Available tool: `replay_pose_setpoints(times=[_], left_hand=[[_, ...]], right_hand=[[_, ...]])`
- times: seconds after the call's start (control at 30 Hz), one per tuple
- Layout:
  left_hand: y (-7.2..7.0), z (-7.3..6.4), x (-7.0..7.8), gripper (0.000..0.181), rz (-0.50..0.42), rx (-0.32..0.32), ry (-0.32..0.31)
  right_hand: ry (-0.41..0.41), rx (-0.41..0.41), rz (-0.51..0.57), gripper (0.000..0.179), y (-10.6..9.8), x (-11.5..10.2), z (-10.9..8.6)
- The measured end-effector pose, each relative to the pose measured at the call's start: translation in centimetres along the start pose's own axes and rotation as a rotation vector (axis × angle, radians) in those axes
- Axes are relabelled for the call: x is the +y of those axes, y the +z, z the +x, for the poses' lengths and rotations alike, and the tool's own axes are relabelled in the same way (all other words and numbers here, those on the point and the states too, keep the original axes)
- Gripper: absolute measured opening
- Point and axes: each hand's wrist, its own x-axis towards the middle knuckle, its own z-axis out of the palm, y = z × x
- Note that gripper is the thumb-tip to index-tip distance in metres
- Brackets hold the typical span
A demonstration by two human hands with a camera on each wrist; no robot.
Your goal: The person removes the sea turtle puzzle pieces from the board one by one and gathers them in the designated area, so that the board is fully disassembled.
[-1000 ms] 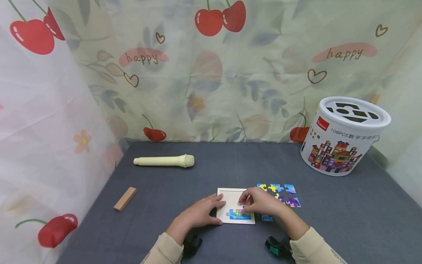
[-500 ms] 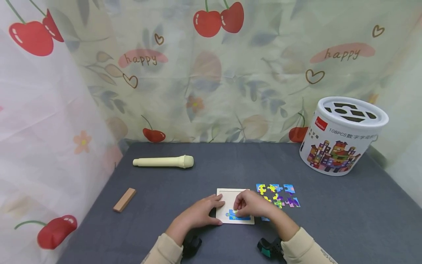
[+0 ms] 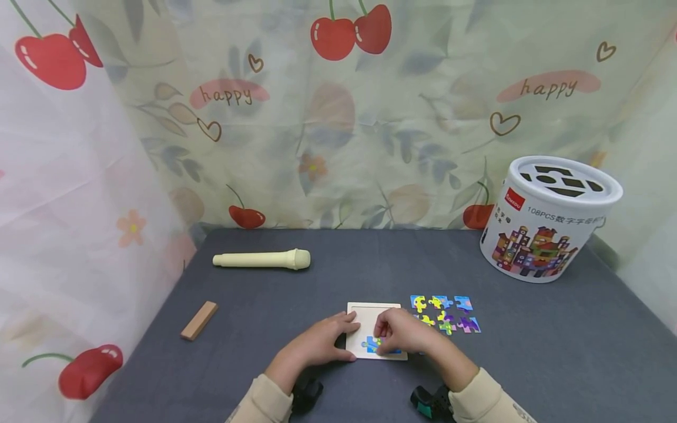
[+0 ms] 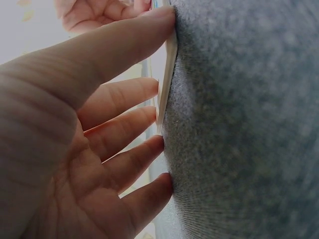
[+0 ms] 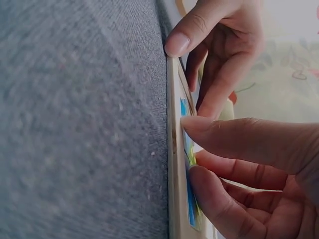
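Observation:
A pale wooden puzzle tray lies on the dark tabletop, with a blue strip of joined jigsaw pieces along its near edge. My left hand rests against the tray's left side. Its fingers are extended and spread, and the thumb presses the near corner. Over the strip, my right hand pinches a puzzle piece with curled fingers; thumb and fingertips are right at the tray surface in the right wrist view. The hand covers part of the strip and the tray's right side.
Several loose jigsaw pieces lie right of the tray, some hidden behind the right hand. Farther off are a cream toy microphone, a wooden block at left, and a large white tub at the back right.
My right hand has moved left over the tray, its fingertips coming down on the strip of pieces. My left hand has stayed at the tray's left edge.

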Motion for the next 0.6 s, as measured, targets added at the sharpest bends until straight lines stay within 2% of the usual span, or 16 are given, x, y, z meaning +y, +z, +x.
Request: replay_pose_setpoints(times=[0.6], left_hand=[[-0.01,0.02,-0.05,0.059,-0.007,-0.005,-0.001]], right_hand=[[0.021,-0.014,0.026,0.022,0.13,0.31,0.34]])
